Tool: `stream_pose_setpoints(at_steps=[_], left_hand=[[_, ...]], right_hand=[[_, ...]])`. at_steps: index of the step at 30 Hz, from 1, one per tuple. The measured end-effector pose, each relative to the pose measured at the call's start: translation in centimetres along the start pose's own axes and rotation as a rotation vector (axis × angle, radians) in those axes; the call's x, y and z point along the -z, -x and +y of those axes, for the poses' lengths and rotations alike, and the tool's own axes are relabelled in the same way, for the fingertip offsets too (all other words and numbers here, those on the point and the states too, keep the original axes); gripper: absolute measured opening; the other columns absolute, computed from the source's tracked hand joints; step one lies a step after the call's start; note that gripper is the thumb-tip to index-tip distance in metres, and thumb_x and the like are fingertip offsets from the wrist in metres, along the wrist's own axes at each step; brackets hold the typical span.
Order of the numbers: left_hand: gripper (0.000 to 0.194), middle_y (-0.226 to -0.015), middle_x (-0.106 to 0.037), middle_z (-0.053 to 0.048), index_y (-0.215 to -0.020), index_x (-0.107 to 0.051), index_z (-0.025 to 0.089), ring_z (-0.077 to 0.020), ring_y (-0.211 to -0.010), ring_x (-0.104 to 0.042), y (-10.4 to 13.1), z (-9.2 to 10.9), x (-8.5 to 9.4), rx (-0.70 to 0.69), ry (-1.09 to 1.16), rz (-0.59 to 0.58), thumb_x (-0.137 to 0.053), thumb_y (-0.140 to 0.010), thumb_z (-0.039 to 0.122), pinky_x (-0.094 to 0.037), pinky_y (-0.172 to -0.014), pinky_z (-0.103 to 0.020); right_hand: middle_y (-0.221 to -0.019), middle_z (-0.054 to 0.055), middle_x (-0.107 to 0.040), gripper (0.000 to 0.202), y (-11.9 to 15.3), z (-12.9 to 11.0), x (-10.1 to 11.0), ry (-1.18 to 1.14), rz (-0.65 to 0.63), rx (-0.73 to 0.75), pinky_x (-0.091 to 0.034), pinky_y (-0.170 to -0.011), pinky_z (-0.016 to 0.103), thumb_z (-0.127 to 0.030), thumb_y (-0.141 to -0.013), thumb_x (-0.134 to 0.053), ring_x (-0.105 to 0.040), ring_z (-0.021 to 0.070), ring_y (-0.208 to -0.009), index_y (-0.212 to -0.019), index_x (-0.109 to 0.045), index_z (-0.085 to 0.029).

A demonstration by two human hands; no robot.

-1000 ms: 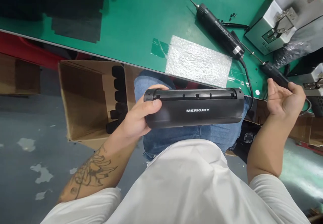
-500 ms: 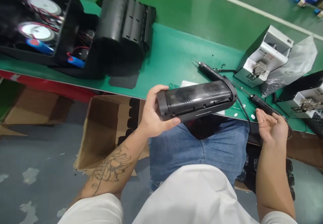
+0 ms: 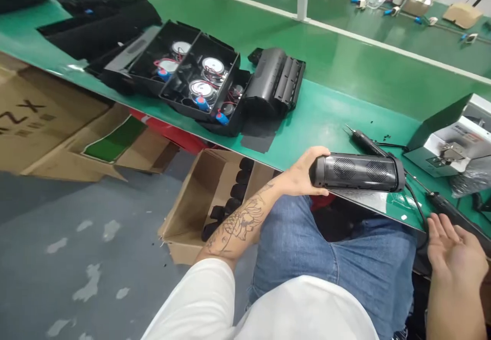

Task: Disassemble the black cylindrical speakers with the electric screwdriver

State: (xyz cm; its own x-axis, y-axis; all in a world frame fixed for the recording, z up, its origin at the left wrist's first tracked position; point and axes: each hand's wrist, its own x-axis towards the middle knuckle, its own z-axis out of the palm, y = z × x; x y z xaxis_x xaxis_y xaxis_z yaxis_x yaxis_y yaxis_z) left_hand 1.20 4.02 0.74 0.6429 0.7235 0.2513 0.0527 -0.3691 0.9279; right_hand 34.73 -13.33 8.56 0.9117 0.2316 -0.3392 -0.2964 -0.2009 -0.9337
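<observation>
My left hand (image 3: pixel 301 174) grips one end of a black speaker (image 3: pixel 356 172), thumb and fingers around its sides. The speaker lies level above the table's front edge, two perforated round patches facing up. My right hand (image 3: pixel 454 248) is open, palm up, fingers loosely stretched, beside an electric screwdriver (image 3: pixel 452 209) on the table; it looks to hold nothing. Behind the speaker lies a second electric screwdriver (image 3: pixel 366 143), its bit pointing left and away.
Open black housings (image 3: pixel 199 76) with white-backed drivers, red wires and blue parts stand left on the green table (image 3: pixel 322 107). Closed speakers (image 3: pixel 272 82) sit beside them. A grey-white metal box (image 3: pixel 452 135) is at right. Below the edge, a carton (image 3: pixel 201 186) holds several black pieces.
The view has swung left, so things appear further right. The speaker has rolled in my left hand, and its lettered side no longer shows. My right hand stays open beside the screwdriver.
</observation>
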Motion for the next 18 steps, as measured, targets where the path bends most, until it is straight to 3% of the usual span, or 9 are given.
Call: stream_pose_setpoints(at_steps=[2, 4, 7, 9, 11, 13, 15, 18], left_hand=[[0.124, -0.181, -0.039, -0.022, -0.167, -0.042, 0.029, -0.0464, -0.171, -0.036, 0.5, 0.6, 1.1, 0.027, -0.037, -0.044, -0.1, -0.067, 0.075, -0.029, -0.142, -0.068], [0.12, -0.183, -0.039, -0.021, -0.171, -0.04, 0.027, -0.0462, -0.171, -0.036, 1.1, 0.8, 2.7, 0.072, -0.11, 0.03, -0.091, -0.076, 0.08, -0.03, -0.142, -0.067], [0.071, -0.166, -0.059, -0.021, -0.157, -0.059, 0.021, -0.0415, -0.159, -0.053, 2.1, 0.2, 5.5, 0.196, -0.401, 0.401, -0.068, -0.1, 0.063, -0.038, -0.137, -0.062], [0.048, -0.154, -0.066, -0.021, -0.142, -0.069, 0.019, -0.0408, -0.149, -0.06, 2.3, -0.6, 7.2, 0.302, -0.632, 0.635, -0.063, -0.102, 0.045, -0.041, -0.132, -0.06], [0.04, -0.149, -0.067, -0.022, -0.136, -0.073, 0.019, -0.0425, -0.144, -0.062, 2.1, -1.2, 8.3, 0.377, -0.754, 0.744, -0.063, -0.1, 0.035, -0.042, -0.128, -0.06], [0.04, -0.149, -0.066, -0.024, -0.136, -0.073, 0.017, -0.0439, -0.142, -0.062, 1.3, -1.5, 8.5, 0.404, -0.776, 0.762, -0.063, -0.1, 0.031, -0.044, -0.124, -0.061], [0.04, -0.148, -0.066, -0.024, -0.138, -0.072, 0.016, -0.0438, -0.138, -0.063, 0.0, -1.5, 8.1, 0.412, -0.77, 0.747, -0.064, -0.101, 0.029, -0.046, -0.12, -0.059], [0.04, -0.145, -0.066, -0.023, -0.14, -0.07, 0.017, -0.0418, -0.134, -0.065, -2.2, -0.9, 7.2, 0.428, -0.768, 0.715, -0.066, -0.101, 0.028, -0.048, -0.115, -0.055]], right_hand=[[-0.155, 0.009, -0.056, 0.056, 0.5, 0.4, -0.7, 0.036, 0.02, 0.08, -0.051, -0.141, 0.036, -0.038, -0.049, -0.058, -0.064, 0.0219, -0.144, -0.102, -0.053, -0.023], [-0.156, 0.008, -0.054, 0.059, 1.1, 0.7, -1.4, 0.067, 0.059, 0.177, -0.047, -0.144, 0.043, -0.044, -0.051, -0.058, -0.062, 0.0243, -0.147, -0.107, -0.055, -0.025], [-0.149, 0.009, -0.06, 0.057, 2.2, 0.3, -2.9, 0.112, 0.087, 0.453, -0.052, -0.14, 0.049, -0.052, -0.059, -0.058, -0.066, 0.0248, -0.141, -0.111, -0.057, -0.027], [-0.133, 0.011, -0.066, 0.051, 3.2, -1.2, -4.6, 0.177, 0.009, 0.679, -0.06, -0.129, 0.053, -0.059, -0.07, -0.059, -0.072, 0.0244, -0.125, -0.108, -0.059, -0.026], [-0.115, 0.014, -0.069, 0.051, 4.4, -3.4, -7.4, 0.307, -0.186, 0.862, -0.063, -0.12, 0.055, -0.066, -0.075, -0.06, -0.074, 0.0246, -0.108, -0.103, -0.064, -0.023], [-0.111, 0.014, -0.07, 0.057, 5.6, -5.9, -11.5, 0.509, -0.467, 0.99, -0.063, -0.118, 0.055, -0.066, -0.073, -0.065, -0.073, 0.024, -0.104, -0.103, -0.073, -0.019], [-0.121, 0.011, -0.07, 0.056, 7.0, -7.8, -16.9, 0.735, -0.79, 1.031, -0.063, -0.121, 0.047, -0.059, -0.078, -0.066, -0.072, 0.02, -0.112, -0.112, -0.08, -0.017], [-0.139, 0.01, -0.065, 0.054, 9.4, -8.6, -26.1, 1.1, -1.082, 1.028, -0.055, -0.132, 0.05, -0.039, -0.092, -0.065, -0.067, 0.02, -0.13, -0.139, -0.077, -0.017]])
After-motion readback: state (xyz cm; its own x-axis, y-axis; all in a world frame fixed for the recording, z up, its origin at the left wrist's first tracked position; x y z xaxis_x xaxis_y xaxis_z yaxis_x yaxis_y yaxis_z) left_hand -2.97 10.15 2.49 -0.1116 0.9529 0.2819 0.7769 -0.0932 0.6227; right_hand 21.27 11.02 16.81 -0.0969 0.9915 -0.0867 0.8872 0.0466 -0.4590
